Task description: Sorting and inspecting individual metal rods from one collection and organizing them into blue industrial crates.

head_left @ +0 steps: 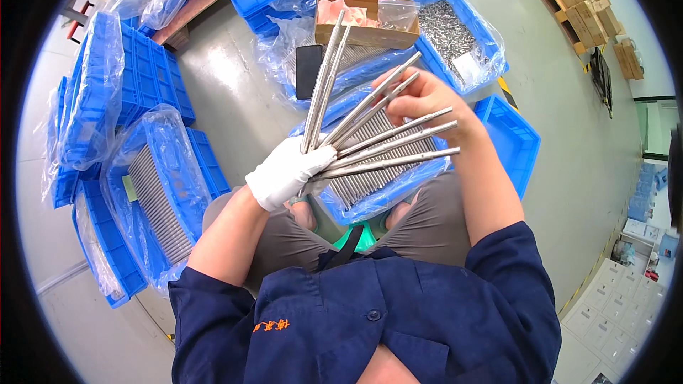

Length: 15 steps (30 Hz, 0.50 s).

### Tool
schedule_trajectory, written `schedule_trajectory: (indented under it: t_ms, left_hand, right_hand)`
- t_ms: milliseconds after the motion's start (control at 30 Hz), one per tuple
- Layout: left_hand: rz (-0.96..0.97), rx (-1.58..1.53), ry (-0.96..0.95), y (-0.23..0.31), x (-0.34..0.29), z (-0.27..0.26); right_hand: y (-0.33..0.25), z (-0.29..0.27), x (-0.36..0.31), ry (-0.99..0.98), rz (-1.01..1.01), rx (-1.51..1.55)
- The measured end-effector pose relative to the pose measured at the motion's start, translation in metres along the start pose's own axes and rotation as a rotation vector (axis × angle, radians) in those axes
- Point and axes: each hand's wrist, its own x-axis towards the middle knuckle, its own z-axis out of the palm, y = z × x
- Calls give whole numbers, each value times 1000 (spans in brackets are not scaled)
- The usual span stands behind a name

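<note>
Off to the left of my hands there's a plastic-lined blue crate (185, 171), its wall standing up well apart from my elbow. Now my left hand (293, 171), gloved in white, and it's closed firmly around the lower ends of a fan of metal rods (395, 146), tips spread up and right. They look stiff, smooth, likely weighty as a bunch and slippery against a glove, hardly fragile; best held where they cross, low down. Just beneath, the rod-filled crate (366, 211), its filmy rim a likely snag. Beyond my hands, the phone (309, 71) and cardboard box (366, 34) crowd the longest tips. Here's my right hand (427, 99), bare, fingers half curled at the middle pair; whether they're pinching, I can't tell. Further right, a blue tray (518, 141), then floor (576, 149), the roomiest side for swinging long ends.
</note>
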Motion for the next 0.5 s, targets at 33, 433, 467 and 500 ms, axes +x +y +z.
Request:
schedule_trajectory:
  t_ms: [33,433,467,500]
  left_hand:
    - [32,16,32,-1,0,1]
    - [26,-48,17,1,1,0]
    - [28,-49,17,-4,2,-2]
    - [131,99,90,-10,2,-4]
  right_hand:
    - [3,5,1,-3,31,1]
    - [7,8,9,-37,30,96]
    - [2,-4,7,46,-41,-19]
    - [-4,-17,5,130,-113,-134]
